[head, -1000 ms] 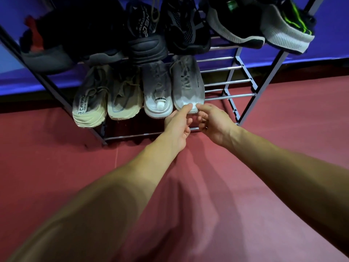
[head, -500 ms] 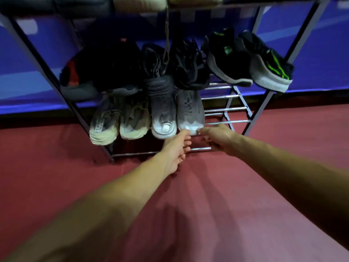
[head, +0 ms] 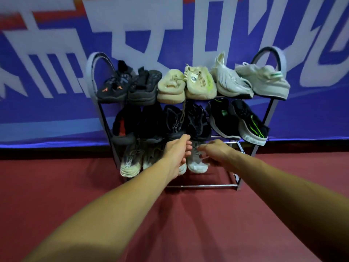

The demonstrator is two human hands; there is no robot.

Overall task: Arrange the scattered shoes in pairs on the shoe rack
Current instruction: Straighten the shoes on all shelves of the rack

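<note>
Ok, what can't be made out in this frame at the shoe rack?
Head view:
Left hand covers one grey shoe; only its toe shows.
Motion blur: unclear whether the right hand grips the other grey shoe.
Dark shoes on the middle shelf's left side: shadow hides details.
Banner lettering: blurred, cut by top edge.

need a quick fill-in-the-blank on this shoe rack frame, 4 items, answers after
1. The shoe rack has ___ tiers holding shoes.
2. The cream shoes sit on the ___ tier.
3. The green-striped black shoe sits on the ___ tier.
4. The left hand and right hand are both at the ___ tier, by the grey shoes.

Missing words: three; top; middle; bottom
</note>
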